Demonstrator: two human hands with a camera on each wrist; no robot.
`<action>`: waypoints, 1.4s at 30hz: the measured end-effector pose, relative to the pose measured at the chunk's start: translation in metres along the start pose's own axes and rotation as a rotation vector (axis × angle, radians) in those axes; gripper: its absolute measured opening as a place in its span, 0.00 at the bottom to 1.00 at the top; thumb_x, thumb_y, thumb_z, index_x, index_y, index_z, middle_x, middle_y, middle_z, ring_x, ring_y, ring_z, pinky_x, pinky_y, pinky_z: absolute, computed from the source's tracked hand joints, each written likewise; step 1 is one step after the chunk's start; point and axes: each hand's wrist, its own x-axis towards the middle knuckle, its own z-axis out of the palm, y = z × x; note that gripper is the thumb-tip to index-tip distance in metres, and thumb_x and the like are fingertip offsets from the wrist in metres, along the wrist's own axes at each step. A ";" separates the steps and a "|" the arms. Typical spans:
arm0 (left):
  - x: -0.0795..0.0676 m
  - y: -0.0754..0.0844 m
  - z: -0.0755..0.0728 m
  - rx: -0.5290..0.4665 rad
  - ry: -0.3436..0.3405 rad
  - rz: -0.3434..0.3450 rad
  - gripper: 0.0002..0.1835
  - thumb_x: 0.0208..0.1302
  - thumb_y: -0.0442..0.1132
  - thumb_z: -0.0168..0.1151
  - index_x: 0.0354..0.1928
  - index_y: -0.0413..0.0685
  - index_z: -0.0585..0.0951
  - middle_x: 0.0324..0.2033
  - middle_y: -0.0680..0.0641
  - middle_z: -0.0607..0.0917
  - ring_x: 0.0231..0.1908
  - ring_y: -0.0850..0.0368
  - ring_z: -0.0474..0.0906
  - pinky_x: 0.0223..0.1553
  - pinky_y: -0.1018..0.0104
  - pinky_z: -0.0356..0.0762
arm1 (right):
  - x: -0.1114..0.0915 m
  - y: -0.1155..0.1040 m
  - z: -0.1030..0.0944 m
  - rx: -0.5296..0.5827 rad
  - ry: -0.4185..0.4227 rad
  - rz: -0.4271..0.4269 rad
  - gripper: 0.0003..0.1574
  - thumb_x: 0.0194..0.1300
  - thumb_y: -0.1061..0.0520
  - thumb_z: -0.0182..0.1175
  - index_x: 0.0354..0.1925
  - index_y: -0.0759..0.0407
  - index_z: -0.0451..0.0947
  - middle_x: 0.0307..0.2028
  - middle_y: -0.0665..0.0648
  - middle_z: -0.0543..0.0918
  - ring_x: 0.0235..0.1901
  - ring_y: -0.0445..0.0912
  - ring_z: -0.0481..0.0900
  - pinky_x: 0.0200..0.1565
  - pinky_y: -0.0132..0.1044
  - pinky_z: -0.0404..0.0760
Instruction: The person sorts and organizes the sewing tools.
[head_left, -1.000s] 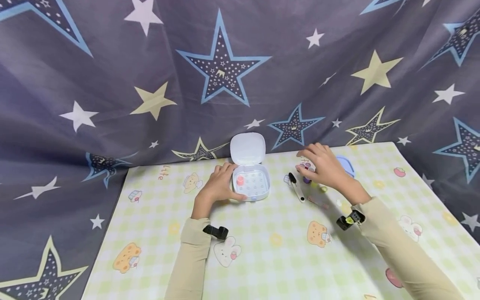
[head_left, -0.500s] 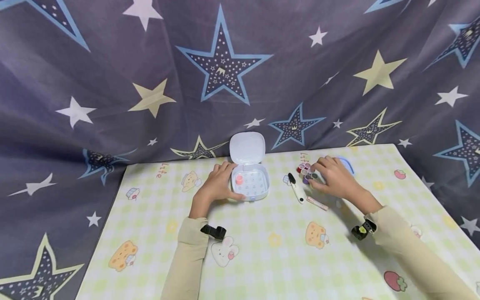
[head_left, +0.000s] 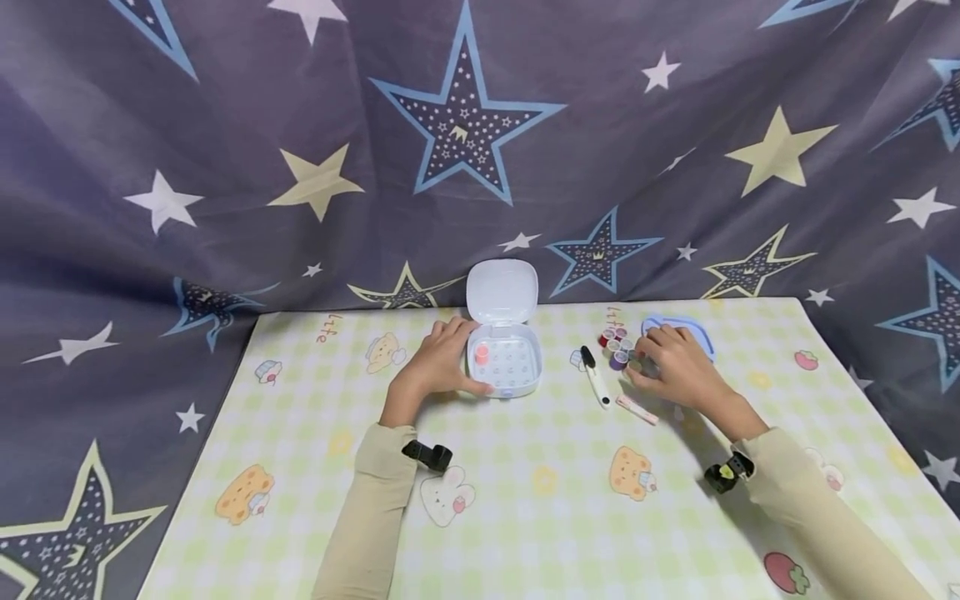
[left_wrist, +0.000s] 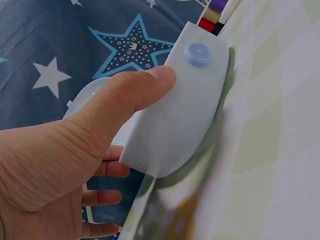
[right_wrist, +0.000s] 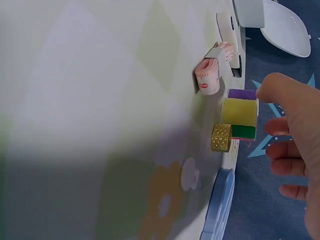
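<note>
My left hand (head_left: 438, 367) grips the left side of a pale blue sewing box (left_wrist: 180, 110), thumb on its front wall beside a round blue button. The box's lid (head_left: 502, 290) stands raised. Inside are rows of small pegs, and a pink thread spool (head_left: 482, 355) sits toward the back left. At the right, my right hand (head_left: 678, 367) is over a cluster of thread spools (head_left: 618, 360), fingers loosely bent and spread. In the right wrist view, its thumb tip is right at the purple spool (right_wrist: 242, 94), beside a yellow spool (right_wrist: 240, 111) and a green spool (right_wrist: 243, 131).
A gold thimble (right_wrist: 221, 137) stands by the spools. Left of them lie a white tool with a black tip (head_left: 596, 379) and a folded pink tape measure (head_left: 637, 409). A blue tray-like piece (head_left: 701, 333) lies behind my right hand. A star-patterned curtain (head_left: 420, 233) borders the table's back.
My right hand has lowered and drawn back to the right side of the spools, uncovering more of them and the pink tape measure. The left hand keeps its hold on the box.
</note>
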 end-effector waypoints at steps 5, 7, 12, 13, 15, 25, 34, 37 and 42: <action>0.002 0.001 -0.002 0.004 -0.002 0.000 0.64 0.38 0.63 0.84 0.76 0.46 0.62 0.66 0.43 0.70 0.60 0.43 0.65 0.65 0.46 0.69 | 0.000 0.003 0.001 -0.015 0.007 0.002 0.15 0.50 0.49 0.70 0.29 0.58 0.80 0.28 0.57 0.79 0.30 0.53 0.74 0.38 0.53 0.75; 0.002 0.000 -0.003 0.009 0.000 -0.005 0.64 0.39 0.63 0.84 0.77 0.47 0.61 0.67 0.44 0.69 0.61 0.43 0.64 0.65 0.46 0.69 | 0.001 0.003 0.001 -0.015 0.006 0.005 0.14 0.50 0.49 0.70 0.29 0.58 0.80 0.28 0.57 0.79 0.30 0.53 0.74 0.37 0.53 0.75; -0.001 0.003 0.000 0.005 -0.002 -0.004 0.63 0.39 0.62 0.84 0.76 0.45 0.62 0.66 0.43 0.70 0.61 0.43 0.65 0.65 0.46 0.69 | -0.006 0.000 0.002 -0.018 -0.008 0.008 0.14 0.50 0.49 0.70 0.29 0.58 0.81 0.28 0.56 0.79 0.29 0.52 0.74 0.35 0.51 0.74; -0.003 0.004 0.000 0.002 -0.003 -0.003 0.63 0.39 0.62 0.84 0.76 0.45 0.63 0.66 0.43 0.70 0.61 0.43 0.65 0.65 0.46 0.69 | -0.007 -0.001 0.002 -0.016 -0.010 0.007 0.14 0.49 0.49 0.70 0.29 0.57 0.81 0.28 0.56 0.79 0.29 0.51 0.73 0.35 0.50 0.74; -0.005 0.005 0.001 -0.006 -0.009 -0.005 0.63 0.38 0.61 0.84 0.75 0.45 0.63 0.66 0.44 0.70 0.61 0.44 0.65 0.65 0.46 0.69 | -0.010 -0.003 0.002 -0.012 -0.016 0.010 0.14 0.49 0.49 0.71 0.29 0.57 0.81 0.28 0.55 0.79 0.30 0.51 0.73 0.35 0.51 0.74; -0.002 0.002 0.002 0.026 0.008 0.005 0.61 0.38 0.62 0.84 0.74 0.48 0.65 0.65 0.45 0.72 0.60 0.45 0.66 0.63 0.48 0.70 | -0.011 -0.006 -0.002 -0.004 -0.008 0.019 0.15 0.47 0.48 0.72 0.29 0.56 0.81 0.28 0.55 0.79 0.29 0.51 0.73 0.34 0.50 0.71; -0.003 0.008 0.007 0.017 -0.018 -0.009 0.63 0.39 0.64 0.83 0.76 0.49 0.63 0.67 0.46 0.70 0.63 0.46 0.65 0.65 0.49 0.69 | -0.014 -0.008 -0.006 -0.002 0.006 -0.011 0.10 0.47 0.51 0.70 0.27 0.53 0.80 0.26 0.52 0.78 0.28 0.48 0.73 0.32 0.50 0.73; -0.004 0.008 0.006 0.022 -0.005 -0.010 0.63 0.38 0.64 0.83 0.76 0.49 0.64 0.66 0.46 0.71 0.62 0.46 0.65 0.65 0.49 0.69 | -0.013 -0.009 -0.006 -0.003 -0.004 -0.006 0.11 0.47 0.51 0.71 0.27 0.53 0.81 0.27 0.52 0.79 0.28 0.48 0.73 0.32 0.48 0.72; -0.007 0.006 0.002 0.032 0.016 -0.022 0.62 0.39 0.64 0.83 0.75 0.51 0.64 0.66 0.47 0.71 0.62 0.47 0.66 0.65 0.50 0.69 | -0.008 -0.013 -0.004 0.000 -0.006 -0.008 0.11 0.47 0.51 0.73 0.28 0.53 0.81 0.28 0.52 0.79 0.29 0.49 0.74 0.33 0.50 0.74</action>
